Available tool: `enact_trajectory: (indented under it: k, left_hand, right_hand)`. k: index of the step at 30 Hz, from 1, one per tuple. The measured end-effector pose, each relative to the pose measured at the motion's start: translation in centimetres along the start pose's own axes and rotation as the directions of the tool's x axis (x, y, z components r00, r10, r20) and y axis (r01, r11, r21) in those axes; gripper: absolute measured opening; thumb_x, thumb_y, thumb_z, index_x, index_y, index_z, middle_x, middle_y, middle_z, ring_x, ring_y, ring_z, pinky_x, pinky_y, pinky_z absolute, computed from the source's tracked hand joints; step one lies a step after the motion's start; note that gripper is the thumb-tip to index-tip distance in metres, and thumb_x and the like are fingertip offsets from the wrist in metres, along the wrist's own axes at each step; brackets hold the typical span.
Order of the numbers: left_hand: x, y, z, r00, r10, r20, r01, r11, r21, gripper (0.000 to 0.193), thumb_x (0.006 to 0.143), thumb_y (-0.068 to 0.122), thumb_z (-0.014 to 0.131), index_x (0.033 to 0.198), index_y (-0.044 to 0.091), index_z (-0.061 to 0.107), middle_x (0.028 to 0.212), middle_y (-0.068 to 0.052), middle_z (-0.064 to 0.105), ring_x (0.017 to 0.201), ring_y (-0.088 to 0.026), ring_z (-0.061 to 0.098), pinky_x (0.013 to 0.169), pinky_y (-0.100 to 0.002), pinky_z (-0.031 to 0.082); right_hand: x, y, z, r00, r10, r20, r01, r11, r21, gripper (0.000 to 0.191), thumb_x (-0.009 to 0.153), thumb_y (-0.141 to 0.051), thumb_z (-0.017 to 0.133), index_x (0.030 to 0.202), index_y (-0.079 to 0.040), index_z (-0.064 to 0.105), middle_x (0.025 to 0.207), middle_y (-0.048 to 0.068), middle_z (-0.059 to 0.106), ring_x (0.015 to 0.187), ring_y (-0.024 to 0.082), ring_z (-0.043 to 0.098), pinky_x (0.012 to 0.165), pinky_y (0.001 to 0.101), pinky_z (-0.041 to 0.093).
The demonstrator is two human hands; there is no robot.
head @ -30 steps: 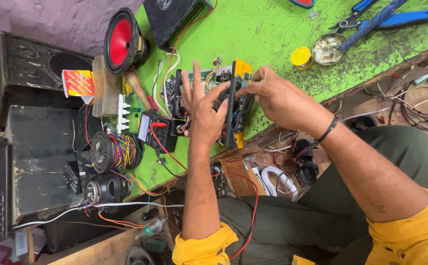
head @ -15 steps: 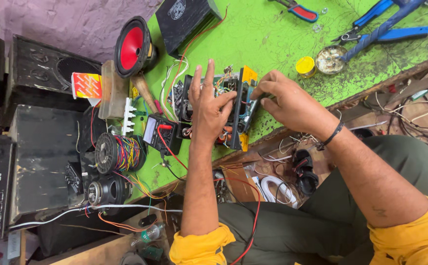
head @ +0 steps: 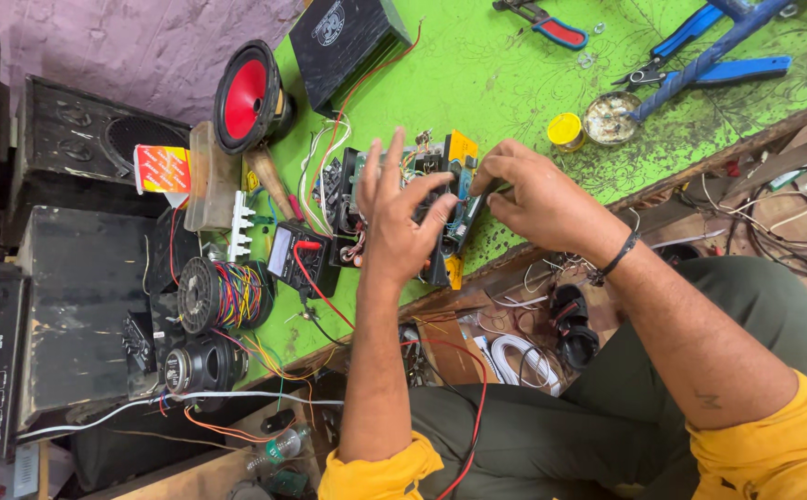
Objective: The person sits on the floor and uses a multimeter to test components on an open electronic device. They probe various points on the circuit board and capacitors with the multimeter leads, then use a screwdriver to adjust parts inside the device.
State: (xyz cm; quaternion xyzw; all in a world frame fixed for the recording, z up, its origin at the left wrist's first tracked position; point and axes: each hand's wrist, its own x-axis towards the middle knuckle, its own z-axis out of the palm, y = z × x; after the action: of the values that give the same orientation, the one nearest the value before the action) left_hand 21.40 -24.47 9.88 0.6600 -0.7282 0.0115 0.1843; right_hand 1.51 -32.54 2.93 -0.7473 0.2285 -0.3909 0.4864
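On the green table [head: 514, 83], the left hand [head: 399, 227] now steadies the circuit board [head: 445, 208] with spread fingers, while the right hand [head: 538, 194] has moved to pinch its far edge.

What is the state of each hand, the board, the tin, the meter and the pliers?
Left hand: fingers spread, resting on the board.
Right hand: fingertips pinched at the board's edge.
Board: held on the table, wires attached.
Tin: open.
Meter: red lead plugged in.
Pliers: lying unheld.
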Motion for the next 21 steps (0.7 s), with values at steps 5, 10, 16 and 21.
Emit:
enact_trajectory:
  k: [5, 10, 16, 21]
  left_hand:
    - [0.3, 1.2, -0.4, 0.99, 0.084, 0.109, -0.103, 0.979, 0.175, 0.017, 0.089, 0.03, 0.078, 0.103, 0.02, 0.081, 0.167, -0.016, 0.028, 0.155, -0.042, 0.021, 0.125, -0.06, 0.016]
    - [1.0, 0.9, -0.7, 0.982, 0.08, 0.169, -0.099, 0.989, 0.11, 0.015, 0.091, 0.026, 0.076, 0.103, 0.019, 0.081, 0.17, -0.018, 0.023, 0.157, -0.043, 0.017, 0.126, -0.06, 0.015]
    - [0.6, 0.9, -0.2, 0.995, 0.031, 0.097, -0.034, 0.999, 0.033, 0.016, 0.088, 0.024, 0.075, 0.102, 0.02, 0.083, 0.168, -0.017, 0.027, 0.155, -0.043, 0.022, 0.125, -0.058, 0.016]
    - [0.4, 1.8, 1.1, 0.999, -0.04, -0.016, 0.04, 0.999, -0.015, 0.016, 0.085, 0.024, 0.077, 0.099, 0.019, 0.083, 0.166, -0.017, 0.033, 0.154, -0.043, 0.026, 0.125, -0.058, 0.018]
  right_hand:
    - [0.1, 0.1, -0.1, 1.0, -0.015, -0.016, 0.015, 1.0, 0.012, 0.021, 0.082, 0.002, 0.066, 0.103, -0.003, 0.069, 0.107, 0.014, 0.062, 0.1, 0.031, 0.064, 0.085, 0.0392, 0.053]
    - [0.2, 0.2, -0.3, 0.999, -0.024, -0.021, 0.025, 0.999, 0.035, 0.018, 0.085, -0.003, 0.069, 0.103, -0.002, 0.068, 0.105, 0.014, 0.063, 0.097, 0.03, 0.066, 0.082, 0.0385, 0.055]
    - [0.1, 1.1, 0.4, 0.996, 0.071, -0.06, -0.062, 0.989, 0.136, 0.023, 0.087, -0.009, 0.076, 0.106, -0.003, 0.065, 0.105, 0.011, 0.062, 0.091, 0.02, 0.068, 0.073, 0.032, 0.058]
    - [0.1, 2.4, 1.1, 0.971, 0.239, 0.023, -0.223, 0.861, 0.458, 0.025, 0.094, -0.005, 0.07, 0.115, -0.002, 0.057, 0.089, 0.002, 0.062, 0.077, 0.006, 0.057, 0.061, 0.0251, 0.047]
